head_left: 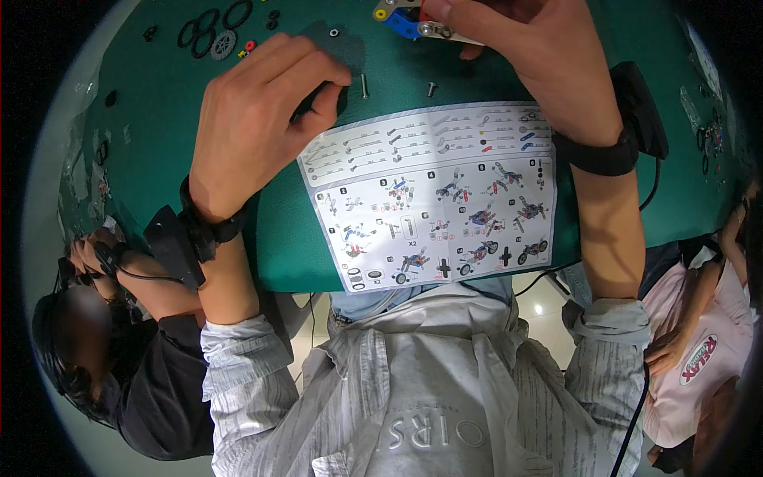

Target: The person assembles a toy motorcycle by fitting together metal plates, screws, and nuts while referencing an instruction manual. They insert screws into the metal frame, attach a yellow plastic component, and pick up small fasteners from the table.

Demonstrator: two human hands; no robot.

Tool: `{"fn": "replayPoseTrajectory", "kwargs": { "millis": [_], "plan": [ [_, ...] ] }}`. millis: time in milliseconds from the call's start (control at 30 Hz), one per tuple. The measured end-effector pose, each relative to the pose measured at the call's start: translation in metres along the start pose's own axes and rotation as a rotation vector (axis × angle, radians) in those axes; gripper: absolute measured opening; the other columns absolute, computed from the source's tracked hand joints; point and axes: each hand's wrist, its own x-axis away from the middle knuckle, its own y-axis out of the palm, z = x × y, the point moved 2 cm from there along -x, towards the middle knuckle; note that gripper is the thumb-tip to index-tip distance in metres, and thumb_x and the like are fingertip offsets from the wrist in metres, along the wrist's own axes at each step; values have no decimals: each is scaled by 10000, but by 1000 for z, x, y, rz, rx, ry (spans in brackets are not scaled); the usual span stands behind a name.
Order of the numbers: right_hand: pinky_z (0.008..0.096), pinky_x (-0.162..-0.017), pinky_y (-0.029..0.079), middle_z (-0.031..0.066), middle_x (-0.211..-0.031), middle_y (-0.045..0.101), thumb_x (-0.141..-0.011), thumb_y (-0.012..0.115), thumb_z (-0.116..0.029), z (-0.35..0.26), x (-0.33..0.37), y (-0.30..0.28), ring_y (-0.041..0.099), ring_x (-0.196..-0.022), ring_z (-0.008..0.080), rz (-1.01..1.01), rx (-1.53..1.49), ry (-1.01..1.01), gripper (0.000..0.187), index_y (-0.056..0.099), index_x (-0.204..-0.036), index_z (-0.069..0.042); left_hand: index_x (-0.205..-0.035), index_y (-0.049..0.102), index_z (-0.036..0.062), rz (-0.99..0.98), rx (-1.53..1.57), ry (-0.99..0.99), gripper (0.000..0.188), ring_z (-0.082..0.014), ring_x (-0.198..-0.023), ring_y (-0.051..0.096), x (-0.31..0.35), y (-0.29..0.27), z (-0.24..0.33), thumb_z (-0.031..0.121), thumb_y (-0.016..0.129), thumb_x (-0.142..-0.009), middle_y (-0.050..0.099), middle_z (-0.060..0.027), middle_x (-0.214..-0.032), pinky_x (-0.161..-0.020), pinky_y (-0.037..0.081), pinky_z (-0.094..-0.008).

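My left hand (266, 107) hovers above the green table with its fingers curled. Thumb and forefinger tips are close but slightly apart, with nothing visible between them. Just right of them is a long silver screw (365, 86); a shorter screw (431, 89) lies further right. My right hand (528, 40), at the top edge, grips a partly built toy model (405, 25) of blue, red and silver metal pieces with a yellow part. Its upper part is cut off by the frame and my fingers cover some of it. A small nut (334, 32) lies between the hands.
A printed instruction sheet (437, 199) lies at the table's near edge. Black rubber rings (204, 32), a grey spoked wheel (223, 45) and small red and yellow parts (248, 48) are at the far left. People sit on both sides. Cabled black devices are strapped to my wrists.
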Motion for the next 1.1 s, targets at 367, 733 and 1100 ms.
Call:
{"fn": "replayPoseTrajectory", "kwargs": {
  "millis": [367,733,1100],
  "plan": [
    [203,-651,514,57,-895,698,-917,771,-115,-1,3,-3,636,-755,73,-28,-43,-68,246,672,-1078,42,-959,690,39,14,-14,13,240,-270,-893,682,-3,1,0,-68,750,-753,691,-76,-959,-749,556,-345],
    [205,-652,524,62,-902,705,-916,772,-118,1,2,-1,646,-776,76,-12,-43,-34,247,672,-1078,40,-959,699,52,24,33,10,248,-284,-897,678,-2,2,4,-57,756,-744,675,-88,-979,-767,552,-358],
    [200,-656,516,58,-909,706,-915,775,-115,5,1,0,645,-780,75,-3,-41,-29,243,676,-1077,37,-949,709,55,-4,19,-5,203,-263,-868,685,0,3,4,31,812,-776,691,-73,-944,-764,547,-341]
  ]
}}
